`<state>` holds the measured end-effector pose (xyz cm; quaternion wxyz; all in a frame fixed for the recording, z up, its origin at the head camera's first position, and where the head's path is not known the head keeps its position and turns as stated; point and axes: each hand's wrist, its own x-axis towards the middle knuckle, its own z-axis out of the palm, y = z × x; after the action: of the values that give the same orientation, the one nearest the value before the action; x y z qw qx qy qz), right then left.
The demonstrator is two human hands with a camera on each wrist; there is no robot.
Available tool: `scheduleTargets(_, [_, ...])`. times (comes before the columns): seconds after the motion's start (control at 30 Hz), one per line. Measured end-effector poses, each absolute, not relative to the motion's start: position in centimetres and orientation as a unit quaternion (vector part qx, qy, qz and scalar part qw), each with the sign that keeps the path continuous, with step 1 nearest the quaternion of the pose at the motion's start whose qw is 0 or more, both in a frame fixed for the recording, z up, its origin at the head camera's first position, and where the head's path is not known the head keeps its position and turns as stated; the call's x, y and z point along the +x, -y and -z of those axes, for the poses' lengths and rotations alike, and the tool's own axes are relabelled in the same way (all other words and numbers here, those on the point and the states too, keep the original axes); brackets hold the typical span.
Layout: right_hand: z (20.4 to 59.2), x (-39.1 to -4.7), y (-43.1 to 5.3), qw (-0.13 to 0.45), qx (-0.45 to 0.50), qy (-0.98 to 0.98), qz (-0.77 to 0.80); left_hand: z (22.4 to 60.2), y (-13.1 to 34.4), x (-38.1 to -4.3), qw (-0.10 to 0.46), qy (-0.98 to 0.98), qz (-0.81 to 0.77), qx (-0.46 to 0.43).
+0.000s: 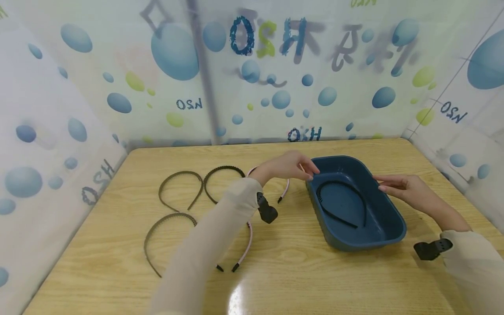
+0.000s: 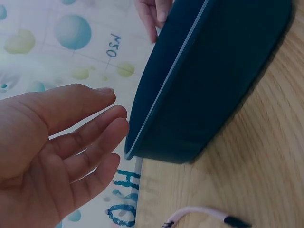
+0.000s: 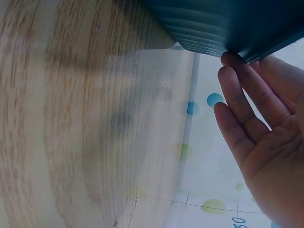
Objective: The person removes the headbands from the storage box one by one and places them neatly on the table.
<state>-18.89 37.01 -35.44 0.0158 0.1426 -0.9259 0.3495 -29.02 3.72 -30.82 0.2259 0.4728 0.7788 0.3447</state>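
A blue plastic basin (image 1: 342, 244) stands on the table, with a black headband (image 1: 364, 203) lying inside. My left hand (image 1: 289, 166) hovers at its far left rim, fingers loosely bent; in the left wrist view the thumb is apart from the rim and the fingertips are close to it. My right hand (image 1: 409, 190) pinches the right rim, thumb on the inner side and fingers (image 3: 242, 97) against the outer wall. Left of the basin lie several headbands, among them a grey-brown one (image 1: 161, 188), a dark wavy one (image 1: 206, 186) and a pink one (image 1: 250, 240), partly hidden by my left arm.
The wooden table (image 1: 299, 280) meets a patterned wall sheet (image 1: 252, 118) at the back and both sides. A second pink headband (image 1: 286, 188) lies between my left wrist and the basin. Another grey-brown headband (image 1: 146, 240) lies at the front left.
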Motion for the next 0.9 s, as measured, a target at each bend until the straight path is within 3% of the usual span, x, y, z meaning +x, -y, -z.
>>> scheduleTargets(0.9, [35.5, -18.9, -37.1, 0.02, 0.141, 0.927, -0.346, 31.5, -10.4, -30.8, 0.24, -0.799, -0.367, 0.412])
